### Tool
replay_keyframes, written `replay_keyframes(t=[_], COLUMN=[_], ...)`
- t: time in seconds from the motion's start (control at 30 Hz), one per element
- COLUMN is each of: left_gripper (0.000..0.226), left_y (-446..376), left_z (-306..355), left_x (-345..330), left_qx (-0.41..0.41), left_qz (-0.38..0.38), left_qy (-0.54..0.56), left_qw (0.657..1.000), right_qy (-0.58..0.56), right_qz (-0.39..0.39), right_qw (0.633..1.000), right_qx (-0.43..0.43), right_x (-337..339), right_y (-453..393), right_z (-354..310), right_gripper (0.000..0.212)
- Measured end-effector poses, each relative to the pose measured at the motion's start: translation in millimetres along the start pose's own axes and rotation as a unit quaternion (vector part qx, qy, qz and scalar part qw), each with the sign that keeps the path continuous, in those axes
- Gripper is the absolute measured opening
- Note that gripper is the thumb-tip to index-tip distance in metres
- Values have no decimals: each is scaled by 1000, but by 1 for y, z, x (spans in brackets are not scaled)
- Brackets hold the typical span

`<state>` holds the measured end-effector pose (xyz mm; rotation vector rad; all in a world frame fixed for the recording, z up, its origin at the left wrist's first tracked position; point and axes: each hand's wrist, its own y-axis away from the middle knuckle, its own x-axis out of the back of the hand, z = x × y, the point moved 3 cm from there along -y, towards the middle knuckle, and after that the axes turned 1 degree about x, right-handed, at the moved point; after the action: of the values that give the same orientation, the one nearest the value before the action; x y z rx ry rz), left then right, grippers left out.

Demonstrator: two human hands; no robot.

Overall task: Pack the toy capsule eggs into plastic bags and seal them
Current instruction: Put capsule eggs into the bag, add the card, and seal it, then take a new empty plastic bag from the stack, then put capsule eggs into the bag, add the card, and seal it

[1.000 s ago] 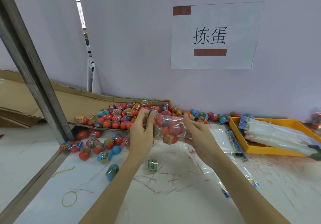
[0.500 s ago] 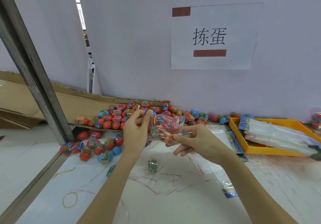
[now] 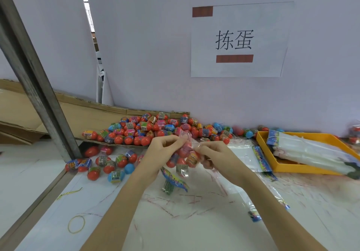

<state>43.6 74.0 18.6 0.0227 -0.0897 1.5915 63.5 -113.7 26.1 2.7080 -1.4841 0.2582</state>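
A clear plastic bag (image 3: pixel 185 157) holding several red and coloured capsule eggs hangs above the white table (image 3: pixel 194 221), its blue printed header (image 3: pixel 175 178) pointing down. My left hand (image 3: pixel 161 153) pinches the bag's upper part from the left. My right hand (image 3: pixel 214 156) pinches it from the right, fingers curled on the plastic. A heap of capsule eggs (image 3: pixel 152 130) lies behind my hands on a cardboard sheet. More loose eggs (image 3: pixel 105 165) sit on the table to the left. One green wrapped capsule (image 3: pixel 168 188) lies under the bag.
A yellow tray (image 3: pixel 292 168) with stacked empty bags (image 3: pixel 311 149) stands at the right. Flat empty bags (image 3: pixel 249 159) lie beside it. A slanted metal post (image 3: pixel 39 87) crosses the left. A yellow rubber band (image 3: pixel 76 224) lies near the front left. A paper sign (image 3: pixel 239 40) hangs on the wall.
The bag has turned so that its printed header hangs down. My hands have come closer together at the bag's upper part.
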Motion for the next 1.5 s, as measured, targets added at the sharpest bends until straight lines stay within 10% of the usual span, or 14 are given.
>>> replay_keyframes(t=[0.43, 0.63, 0.77, 0.9, 1.23, 1.5], left_gripper=[32, 61, 62, 62, 61, 63], left_y=[1, 1, -2, -1, -1, -2], left_z=[6, 7, 5, 4, 3, 3], left_x=[6, 23, 18, 16, 12, 10], left_qx=[-137, -124, -119, -122, -110, -99], left_qz=[168, 228, 198, 182, 165, 157], left_qy=[-81, 25, 9, -4, -39, -48], left_qw=[973, 965, 973, 976, 979, 982], right_qy=[76, -410, 47, 449, 456, 467], right_qz=[-61, 117, 214, 148, 181, 25], right_qw=[995, 894, 975, 876, 865, 872], right_qx=[-3, 138, 22, -97, -108, -143], right_x=[-1, 70, 75, 63, 68, 86], right_y=[4, 6, 7, -8, 2, 18], right_z=[-3, -22, 5, 25, 8, 12], right_gripper=[28, 64, 43, 41, 41, 51])
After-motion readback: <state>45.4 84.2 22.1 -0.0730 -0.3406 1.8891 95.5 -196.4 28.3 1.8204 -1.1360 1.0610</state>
